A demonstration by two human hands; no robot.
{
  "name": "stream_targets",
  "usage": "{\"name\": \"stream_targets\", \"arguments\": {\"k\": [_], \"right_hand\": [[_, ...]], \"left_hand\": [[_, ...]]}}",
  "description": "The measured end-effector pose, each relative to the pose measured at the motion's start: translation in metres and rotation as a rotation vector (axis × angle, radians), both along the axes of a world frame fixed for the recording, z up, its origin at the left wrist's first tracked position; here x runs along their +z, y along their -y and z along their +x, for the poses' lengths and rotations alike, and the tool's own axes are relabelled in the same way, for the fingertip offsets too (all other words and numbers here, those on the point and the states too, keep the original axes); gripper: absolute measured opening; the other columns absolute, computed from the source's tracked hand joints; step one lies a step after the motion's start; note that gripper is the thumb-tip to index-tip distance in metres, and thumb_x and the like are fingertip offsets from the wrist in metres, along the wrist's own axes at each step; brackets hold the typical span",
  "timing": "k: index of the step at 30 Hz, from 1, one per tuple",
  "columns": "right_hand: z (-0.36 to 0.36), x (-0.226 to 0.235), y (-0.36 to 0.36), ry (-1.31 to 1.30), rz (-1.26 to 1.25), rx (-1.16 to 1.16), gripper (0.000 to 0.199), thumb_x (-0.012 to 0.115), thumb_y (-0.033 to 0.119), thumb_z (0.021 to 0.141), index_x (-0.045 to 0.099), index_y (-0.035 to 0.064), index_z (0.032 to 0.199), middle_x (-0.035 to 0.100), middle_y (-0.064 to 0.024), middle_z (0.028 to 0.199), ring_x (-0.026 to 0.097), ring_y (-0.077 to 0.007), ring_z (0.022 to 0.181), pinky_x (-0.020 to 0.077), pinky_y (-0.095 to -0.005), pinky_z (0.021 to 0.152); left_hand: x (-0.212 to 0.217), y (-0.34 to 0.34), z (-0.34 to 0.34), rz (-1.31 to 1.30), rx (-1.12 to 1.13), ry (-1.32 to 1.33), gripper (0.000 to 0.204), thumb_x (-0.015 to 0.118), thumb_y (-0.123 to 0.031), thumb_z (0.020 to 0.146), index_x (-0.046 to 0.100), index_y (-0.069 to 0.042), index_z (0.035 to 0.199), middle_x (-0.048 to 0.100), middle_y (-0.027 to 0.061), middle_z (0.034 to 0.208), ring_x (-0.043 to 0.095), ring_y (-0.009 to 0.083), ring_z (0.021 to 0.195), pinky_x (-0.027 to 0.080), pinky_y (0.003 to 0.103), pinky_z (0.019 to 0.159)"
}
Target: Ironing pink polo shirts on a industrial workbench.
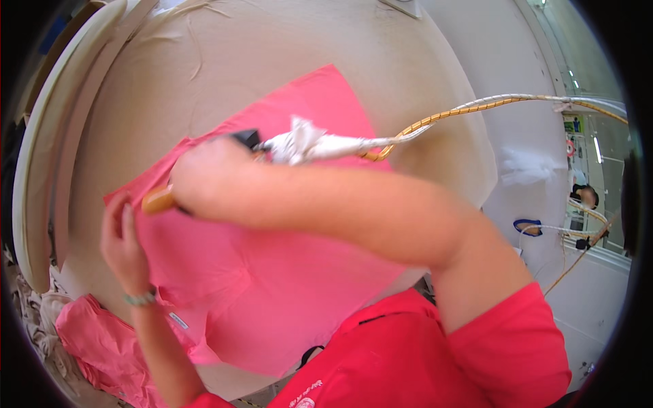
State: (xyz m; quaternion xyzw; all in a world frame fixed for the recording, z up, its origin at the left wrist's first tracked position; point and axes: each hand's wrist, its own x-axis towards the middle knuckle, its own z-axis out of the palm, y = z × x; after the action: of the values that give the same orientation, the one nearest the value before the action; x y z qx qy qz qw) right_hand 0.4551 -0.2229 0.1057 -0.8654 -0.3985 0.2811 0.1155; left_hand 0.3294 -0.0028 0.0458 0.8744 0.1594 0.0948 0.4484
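A pink garment [272, 285] lies spread over a pale cloth-covered table, with a small white label near its lower left. My right hand [207, 180] is closed round the handle of an iron [158, 200]; the orange-brown handle end sticks out on the left. My hand and forearm hide most of the iron. White wrapping and a hose come off its right side. At the garment's left edge, my left hand [124, 238] has its thumb and fingertips on the fabric, apparently pinching the edge. A green band circles that wrist.
White and gold hoses [462, 109] cross the table from the right. A padded board [47, 136] curves along the left side. Another pink garment [102, 340] hangs bunched at lower left, beside crumpled beige cloth [41, 319]. A blue-rimmed object [528, 227] sits at far right.
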Motion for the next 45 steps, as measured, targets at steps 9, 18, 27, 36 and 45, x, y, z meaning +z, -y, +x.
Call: {"name": "stream_targets", "arguments": {"k": [9,18,27,36,45], "right_hand": [[0.076,-0.025,0.126,0.213,-0.256,-0.4,0.029,0.063,0.024,0.092,0.077,0.0015,0.102,0.075,-0.0229,0.097,0.073,-0.0405,0.094,0.0577,-0.0476,0.083],[0.091,-0.011,0.113,-0.007,-0.243,-0.411,0.048,0.071,0.05,0.094,0.072,0.0015,0.095,0.071,-0.0098,0.078,0.069,-0.0244,0.067,0.0575,-0.0398,0.064],[0.026,0.0,0.137,-0.398,-0.066,-0.29,0.062,0.071,0.056,0.095,0.06,-0.0022,0.078,0.049,-0.0024,0.056,0.051,-0.0177,0.043,0.042,-0.035,0.043],[-0.028,0.005,0.164,-0.344,-0.064,-0.704,0.04,0.066,0.041,0.102,0.059,0.0025,0.098,0.044,0.0004,0.06,0.046,-0.0115,0.045,0.039,-0.0339,0.042],[-0.055,-0.003,0.11,0.05,-0.191,-0.384,0.045,0.07,0.04,0.094,0.068,0.0011,0.116,0.075,-0.0214,0.093,0.072,-0.0403,0.088,0.056,-0.0458,0.081]], "left_hand": [[-0.041,0.207,-0.051,0.43,-0.332,-0.012,0.074,0.074,-0.033,0.093,0.046,-0.002,0.154,0.033,0.0204,0.168,0.024,0.0403,0.158,0.018,0.055,0.129],[-0.069,0.382,-0.027,0.47,-0.803,0.026,0.083,0.058,-0.056,0.097,0.042,-0.003,0.158,0.033,0.0202,0.168,0.018,0.0373,0.16,0.009,0.053,0.131],[-0.066,0.362,-0.096,0.311,-0.855,0.088,0.063,0.066,-0.037,0.095,0.053,-0.007,0.149,0.048,0.0181,0.158,0.037,0.0369,0.152,0.028,0.053,0.126],[-0.044,0.062,-0.212,0.707,0.606,-0.207,0.056,0.072,-0.043,0.096,0.061,-0.001,0.132,0.065,0.0185,0.126,0.06,0.038,0.121,0.046,0.05,0.106],[-0.018,0.026,-0.273,0.417,0.209,-0.279,0.013,0.077,-0.011,0.087,0.069,-0.006,0.096,0.068,0.0115,0.091,0.067,0.0321,0.086,0.052,0.044,0.074]]}}
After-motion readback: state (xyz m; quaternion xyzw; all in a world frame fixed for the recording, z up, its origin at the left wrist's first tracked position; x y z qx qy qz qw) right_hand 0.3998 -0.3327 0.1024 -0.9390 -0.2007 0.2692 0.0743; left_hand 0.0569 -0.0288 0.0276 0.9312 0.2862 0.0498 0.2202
